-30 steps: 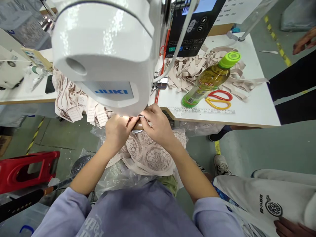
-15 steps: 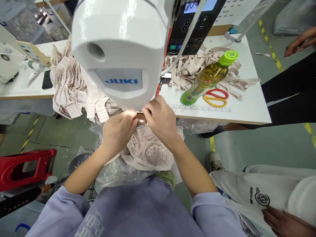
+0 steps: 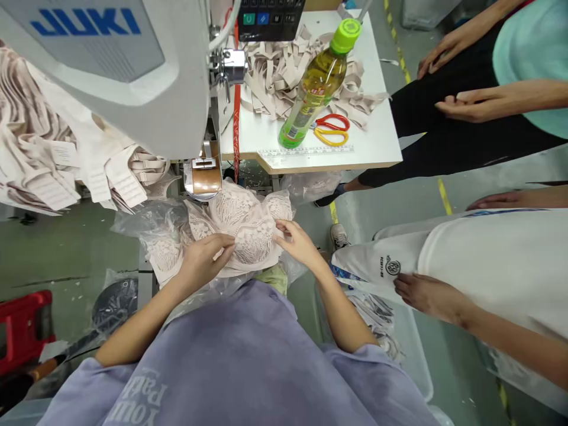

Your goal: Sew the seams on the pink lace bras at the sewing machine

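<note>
A beige lace bra [image 3: 243, 223] lies on my lap below the white sewing machine [image 3: 110, 65]. My left hand [image 3: 202, 260] grips the lace at its lower left, fingers curled into the fabric. My right hand [image 3: 298, 241] pinches the bra's right edge. The machine's brown presser plate [image 3: 205, 177] stands just above the garment, with both hands well below it.
A white table [image 3: 377, 142] holds an oil bottle with a green cap [image 3: 314, 83], red and yellow scissors [image 3: 331, 129] and a heap of beige straps [image 3: 275, 71]. Finished pieces hang at the left [image 3: 53, 171]. Other people's hands [image 3: 461, 106] and a white-clad person [image 3: 444, 260] are at the right.
Both hands have come down from under the machine head to the bra on my lap. The view has tilted down and shifted, bringing the people at the right closer.
</note>
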Motion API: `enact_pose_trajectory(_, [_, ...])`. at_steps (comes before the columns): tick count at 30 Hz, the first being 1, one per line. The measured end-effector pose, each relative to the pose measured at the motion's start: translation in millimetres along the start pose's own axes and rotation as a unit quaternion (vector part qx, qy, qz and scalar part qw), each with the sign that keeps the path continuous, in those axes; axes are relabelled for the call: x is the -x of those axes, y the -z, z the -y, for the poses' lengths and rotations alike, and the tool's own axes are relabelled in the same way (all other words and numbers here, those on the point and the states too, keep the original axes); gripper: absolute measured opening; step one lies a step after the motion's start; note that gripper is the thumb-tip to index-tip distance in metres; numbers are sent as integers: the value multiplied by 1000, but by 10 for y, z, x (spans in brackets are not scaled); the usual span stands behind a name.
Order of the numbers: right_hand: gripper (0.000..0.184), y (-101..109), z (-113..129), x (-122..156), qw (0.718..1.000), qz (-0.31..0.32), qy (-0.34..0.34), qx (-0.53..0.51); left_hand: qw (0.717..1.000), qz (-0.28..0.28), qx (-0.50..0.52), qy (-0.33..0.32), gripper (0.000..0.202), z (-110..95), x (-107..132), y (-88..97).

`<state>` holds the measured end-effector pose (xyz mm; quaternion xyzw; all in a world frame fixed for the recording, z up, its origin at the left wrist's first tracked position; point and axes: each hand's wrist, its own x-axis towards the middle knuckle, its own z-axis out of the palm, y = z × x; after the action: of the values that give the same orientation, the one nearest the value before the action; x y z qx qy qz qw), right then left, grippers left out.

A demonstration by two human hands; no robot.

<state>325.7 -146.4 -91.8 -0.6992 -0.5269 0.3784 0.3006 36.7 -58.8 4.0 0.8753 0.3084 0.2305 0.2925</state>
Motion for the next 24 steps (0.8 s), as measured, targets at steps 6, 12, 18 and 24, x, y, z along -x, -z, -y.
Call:
enact_pose_trajectory(6, [38, -231, 44, 3, 999, -31, -25, -22, 999, 40, 17, 20, 16, -171, -136, -181])
enact_pose_trajectory(12, [26, -227, 370, -54, 996, -72, 46, -24, 999, 29, 15, 1, 20, -274, -204, -234])
enact_pose_trajectory(18, [17, -76, 1047, 196, 991, 8, 36, -132, 995, 13, -20, -96, 55, -436, -338, 32])
enact_pose_trajectory(24, [25, -9, 1662, 140, 965, 57, 48, -252, 988, 154, -1, -23, 28, -357, -487, 457])
